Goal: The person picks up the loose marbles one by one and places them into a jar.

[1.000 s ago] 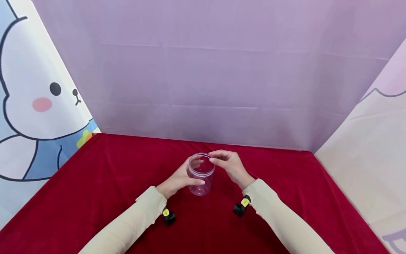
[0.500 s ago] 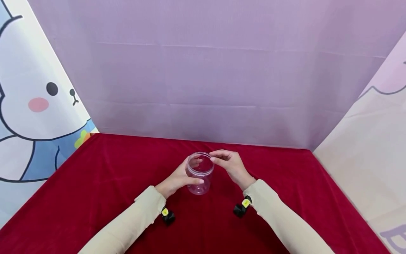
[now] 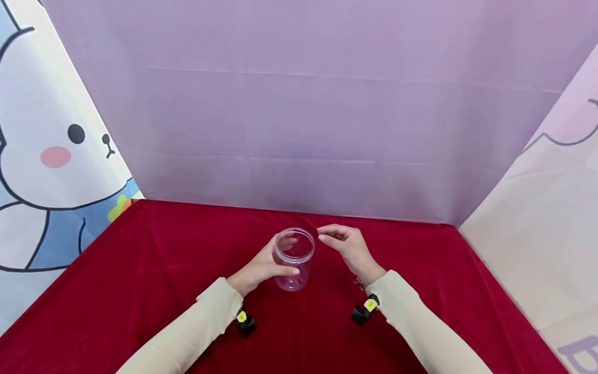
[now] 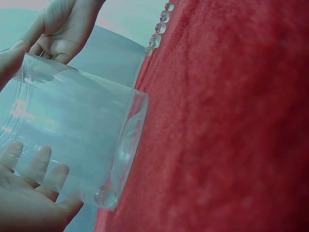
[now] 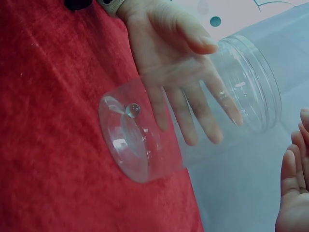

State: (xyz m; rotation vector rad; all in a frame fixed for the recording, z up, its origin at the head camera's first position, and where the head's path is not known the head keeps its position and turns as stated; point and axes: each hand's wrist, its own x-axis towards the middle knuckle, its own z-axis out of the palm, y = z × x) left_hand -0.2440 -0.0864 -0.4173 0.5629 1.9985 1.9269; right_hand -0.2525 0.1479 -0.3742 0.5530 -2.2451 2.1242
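Note:
My left hand [image 3: 259, 267] grips a clear plastic jar [image 3: 293, 283] round its side, thumb in front and fingers behind. The jar is mouth up, its threaded rim lidless, with its base close over the red cloth. One clear glass marble [image 5: 133, 110] lies at the bottom inside, visible through the wall in both wrist views. My right hand [image 3: 352, 252] hovers just right of the rim, fingers loosely bent, nothing showing between thumb and fingertips. Several clear marbles [image 4: 164, 18] stand in a row on the cloth; in the head view, my right wrist hides most of them.
Red velvet cloth [image 3: 187, 239] covers the table. A lilac fabric wall [image 3: 299, 114] rises behind it, with a cartoon-printed panel [image 3: 56, 119] on the left and a pale one [image 3: 551, 208] on the right. A small black camera [image 3: 361, 314] hangs at my right cuff.
My right hand has drawn away from the jar's rim, to the right and slightly back toward me. The left hand keeps its hold on the jar, nearly still.

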